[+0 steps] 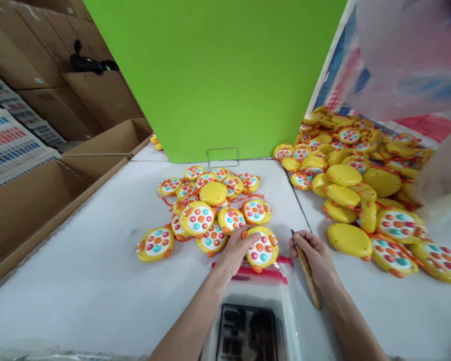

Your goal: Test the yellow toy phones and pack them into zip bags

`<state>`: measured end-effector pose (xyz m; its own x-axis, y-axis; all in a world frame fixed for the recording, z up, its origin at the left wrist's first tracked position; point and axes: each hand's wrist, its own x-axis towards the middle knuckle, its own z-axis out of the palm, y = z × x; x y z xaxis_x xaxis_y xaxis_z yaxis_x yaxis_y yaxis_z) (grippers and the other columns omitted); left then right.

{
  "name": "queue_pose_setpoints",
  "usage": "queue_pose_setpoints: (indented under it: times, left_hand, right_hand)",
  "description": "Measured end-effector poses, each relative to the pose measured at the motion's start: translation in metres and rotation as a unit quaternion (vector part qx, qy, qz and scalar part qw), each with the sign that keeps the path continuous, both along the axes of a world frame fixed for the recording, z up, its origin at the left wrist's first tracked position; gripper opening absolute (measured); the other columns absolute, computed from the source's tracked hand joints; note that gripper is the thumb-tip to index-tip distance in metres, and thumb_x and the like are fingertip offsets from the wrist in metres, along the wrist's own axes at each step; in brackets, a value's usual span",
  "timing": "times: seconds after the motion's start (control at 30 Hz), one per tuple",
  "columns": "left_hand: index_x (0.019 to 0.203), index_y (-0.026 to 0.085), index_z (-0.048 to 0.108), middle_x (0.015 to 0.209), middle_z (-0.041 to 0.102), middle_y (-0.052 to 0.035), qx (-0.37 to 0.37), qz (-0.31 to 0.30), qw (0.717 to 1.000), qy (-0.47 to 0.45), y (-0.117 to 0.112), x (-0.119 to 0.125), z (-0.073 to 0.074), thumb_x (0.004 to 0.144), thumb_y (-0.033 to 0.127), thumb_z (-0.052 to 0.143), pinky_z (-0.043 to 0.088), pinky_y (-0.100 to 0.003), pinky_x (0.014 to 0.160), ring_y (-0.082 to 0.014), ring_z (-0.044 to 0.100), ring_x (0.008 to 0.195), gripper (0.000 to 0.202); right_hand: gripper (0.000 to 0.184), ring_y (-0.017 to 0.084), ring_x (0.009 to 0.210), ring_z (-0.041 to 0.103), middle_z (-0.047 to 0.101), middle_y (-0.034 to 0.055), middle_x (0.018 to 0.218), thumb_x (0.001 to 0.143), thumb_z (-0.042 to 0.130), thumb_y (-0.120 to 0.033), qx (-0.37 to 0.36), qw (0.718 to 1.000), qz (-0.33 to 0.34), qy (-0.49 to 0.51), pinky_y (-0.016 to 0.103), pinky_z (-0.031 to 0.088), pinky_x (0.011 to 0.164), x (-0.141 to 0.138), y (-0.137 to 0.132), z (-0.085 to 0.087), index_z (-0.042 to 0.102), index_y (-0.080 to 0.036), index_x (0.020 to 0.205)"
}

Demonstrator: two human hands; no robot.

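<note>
My left hand (233, 250) is closed on a yellow duck-shaped toy (262, 249), with the thumb over its white face of coloured round buttons. In my right hand (315, 255) is a slim tool with a wooden handle (308, 281) and a short dark tip pointing away from me. The tip is to the right of the held toy, apart from it. Beyond my left hand lies a small heap of the same toys (197, 218) with orange cords. Under my left hand is a clear zip bag (248, 286) with a red strip, and a dark, flat rectangular object (247, 333) shows at it.
A large green panel (218, 75) stands at the back, with a wire stand (222, 157) at its foot. To the right is a big pile of yellow toys (346, 195) beside plastic sheeting (409, 65). Open cardboard boxes (71, 200) flank the white table (97, 281) at left.
</note>
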<state>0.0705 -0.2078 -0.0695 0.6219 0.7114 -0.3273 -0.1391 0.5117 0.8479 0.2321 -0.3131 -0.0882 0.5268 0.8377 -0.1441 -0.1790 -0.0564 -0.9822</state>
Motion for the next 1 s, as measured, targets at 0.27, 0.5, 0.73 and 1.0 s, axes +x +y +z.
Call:
queue_pose_setpoints:
  times: [0.27, 0.5, 0.73, 1.0]
  left_hand:
    - [0.101, 0.014, 0.059, 0.087, 0.067, -0.0067, -0.011, -0.003, 1.000, 0.007, 0.0009, 0.0002, 0.0006, 0.069, 0.029, 0.070, 0.052, -0.028, 0.070, -0.0176, 0.064, 0.076, 0.037]
    - [0.102, 0.015, 0.060, 0.089, 0.068, -0.0069, -0.017, 0.005, 1.000, 0.015, 0.0009, 0.0003, 0.0003, 0.068, 0.028, 0.071, 0.052, -0.029, 0.071, -0.0182, 0.065, 0.078, 0.038]
    - [0.100, 0.014, 0.060, 0.088, 0.068, -0.0070, -0.015, -0.001, 1.000, 0.017, 0.0011, 0.0006, -0.0002, 0.068, 0.029, 0.071, 0.052, -0.028, 0.070, -0.0194, 0.065, 0.079, 0.037]
    - [0.104, 0.015, 0.058, 0.093, 0.067, -0.0081, -0.019, 0.015, 0.999, 0.030, 0.0017, 0.0006, -0.0028, 0.068, 0.029, 0.071, 0.052, -0.029, 0.070, -0.0195, 0.064, 0.082, 0.040]
  right_hand:
    - [0.024, 0.011, 0.053, 0.045, 0.055, -0.0008, 0.057, 0.080, 0.060, -0.040, 0.002, 1.000, 0.001, -0.002, 0.024, 0.033, 0.053, 0.0000, -0.0004, 0.0017, 0.056, -0.018, 0.070]
    - [0.024, 0.012, 0.052, 0.045, 0.056, 0.0000, 0.058, 0.079, 0.061, -0.041, 0.001, 1.000, -0.004, -0.001, 0.024, 0.033, 0.052, 0.0005, 0.0002, -0.0001, 0.057, -0.019, 0.071]
    - [0.024, 0.011, 0.052, 0.046, 0.056, -0.0006, 0.059, 0.079, 0.061, -0.041, 0.005, 1.000, -0.004, -0.001, 0.024, 0.034, 0.052, 0.0007, -0.0001, 0.0003, 0.057, -0.019, 0.070]
    - [0.024, 0.011, 0.052, 0.045, 0.055, -0.0011, 0.056, 0.080, 0.060, -0.040, 0.002, 1.000, -0.003, -0.004, 0.023, 0.033, 0.052, 0.0000, -0.0009, -0.0002, 0.057, -0.019, 0.070]
